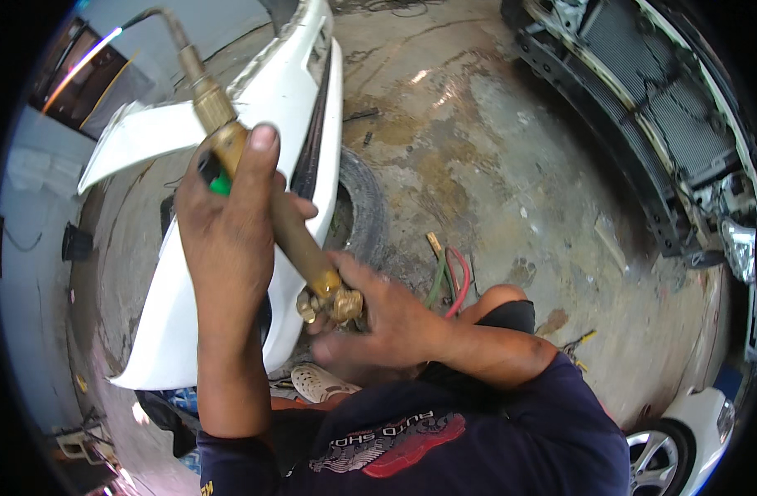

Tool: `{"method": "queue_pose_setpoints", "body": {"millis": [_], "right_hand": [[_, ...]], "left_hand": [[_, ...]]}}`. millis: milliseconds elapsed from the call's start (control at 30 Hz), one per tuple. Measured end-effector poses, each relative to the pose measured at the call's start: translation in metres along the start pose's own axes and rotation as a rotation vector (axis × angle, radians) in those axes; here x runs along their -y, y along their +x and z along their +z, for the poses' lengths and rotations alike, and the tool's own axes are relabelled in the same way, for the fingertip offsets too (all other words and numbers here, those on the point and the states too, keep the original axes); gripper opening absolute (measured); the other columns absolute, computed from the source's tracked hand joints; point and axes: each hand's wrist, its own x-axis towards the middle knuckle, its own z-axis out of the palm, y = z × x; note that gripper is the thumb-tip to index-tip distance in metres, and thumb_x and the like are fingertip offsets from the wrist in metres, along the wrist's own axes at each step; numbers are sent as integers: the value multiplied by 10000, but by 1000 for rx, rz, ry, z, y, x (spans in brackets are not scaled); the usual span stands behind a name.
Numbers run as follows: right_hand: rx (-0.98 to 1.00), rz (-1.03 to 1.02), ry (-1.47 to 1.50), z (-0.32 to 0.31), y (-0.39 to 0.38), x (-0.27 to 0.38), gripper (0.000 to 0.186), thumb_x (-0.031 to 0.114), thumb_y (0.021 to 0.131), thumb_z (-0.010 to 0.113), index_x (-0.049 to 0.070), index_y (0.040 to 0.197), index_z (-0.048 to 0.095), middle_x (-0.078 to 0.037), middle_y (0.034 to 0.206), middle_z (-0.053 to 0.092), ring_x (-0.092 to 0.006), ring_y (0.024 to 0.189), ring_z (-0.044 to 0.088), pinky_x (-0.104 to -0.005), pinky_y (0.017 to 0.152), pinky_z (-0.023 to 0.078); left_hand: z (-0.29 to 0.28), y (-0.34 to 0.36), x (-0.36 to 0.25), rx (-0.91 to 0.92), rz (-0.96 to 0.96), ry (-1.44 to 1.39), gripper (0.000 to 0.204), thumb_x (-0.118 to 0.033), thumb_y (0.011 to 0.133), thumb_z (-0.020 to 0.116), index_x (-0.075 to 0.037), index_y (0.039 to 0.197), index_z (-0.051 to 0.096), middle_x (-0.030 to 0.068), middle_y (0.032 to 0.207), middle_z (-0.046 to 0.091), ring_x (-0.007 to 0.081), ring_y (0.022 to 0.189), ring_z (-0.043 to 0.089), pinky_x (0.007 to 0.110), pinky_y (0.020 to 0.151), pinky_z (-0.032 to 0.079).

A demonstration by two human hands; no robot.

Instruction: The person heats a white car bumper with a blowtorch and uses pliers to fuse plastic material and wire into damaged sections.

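A brass gas torch [297, 240] slants across the view, its bent tip at the upper left. From that tip a thin flame [83, 69] streams down and to the left, bluish white turning orange. My left hand [227, 227] is closed around the torch body, thumb laid along it. At the torch's lower end, my right hand [395, 318] grips around the base beside the brass valve knobs [344, 306]; its lower fingers are blurred. A white car bumper [168, 318] lies behind the torch and my left arm. A bit of green shows beside my left palm.
A tire [364, 207] sits under the bumper's right side. Green and red hoses [459, 281] lie on the stained concrete floor by my knee. A car front with exposed radiator [622, 58] stands at upper right, a white car's wheel [655, 463] at lower right. A black bucket [77, 243] stands by the left wall.
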Motion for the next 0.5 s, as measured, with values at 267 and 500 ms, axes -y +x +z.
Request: {"method": "queue_pose_setpoints", "body": {"millis": [267,500], "right_hand": [[-294,290,79,-78,-4,17,547,285,838,925,69,1233,615,-4,980,670,-95,846,648,-291,721,544],[-756,357,-329,-246,-68,-43,672,185,979,752,75,1585,483,-63,1065,716,-115,766,636,-281,680,532]], "left_hand": [[76,63,14,500,45,130,648,-544,1007,695,89,1141,644,184,1000,718,264,794,772,338,753,616],[62,29,61,789,-67,347,470,-445,1080,626,-32,1297,684,46,881,656,112,673,640,256,618,490]]}}
